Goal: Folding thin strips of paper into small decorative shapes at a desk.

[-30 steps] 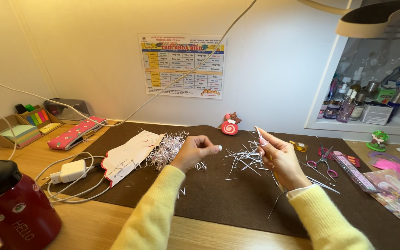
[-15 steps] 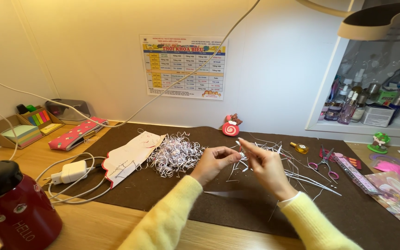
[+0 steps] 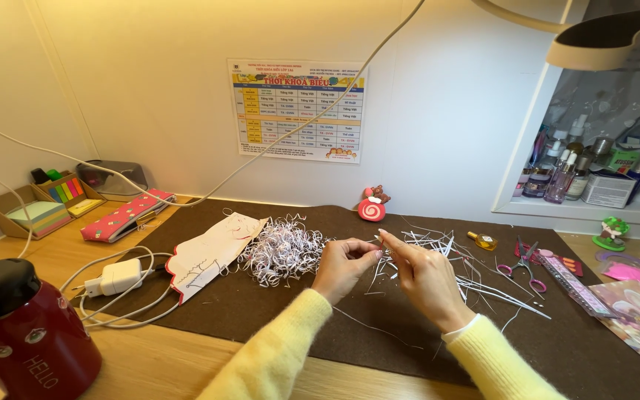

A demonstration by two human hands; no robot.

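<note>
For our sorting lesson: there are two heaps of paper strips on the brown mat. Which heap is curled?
The curled heap lies left of the hands, beside the cut paper sheet; the other heap, right of them, holds straight strips.

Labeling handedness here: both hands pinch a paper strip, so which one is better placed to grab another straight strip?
Right, probably. The right hand sits beside the loose straight strips fanned out on the mat. The left hand is nearer the curled shreds.

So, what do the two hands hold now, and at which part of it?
Both the left hand and the right hand pinch a thin paper strip at its upper end between the fingertips; its long tail trails down over the brown mat.
</note>
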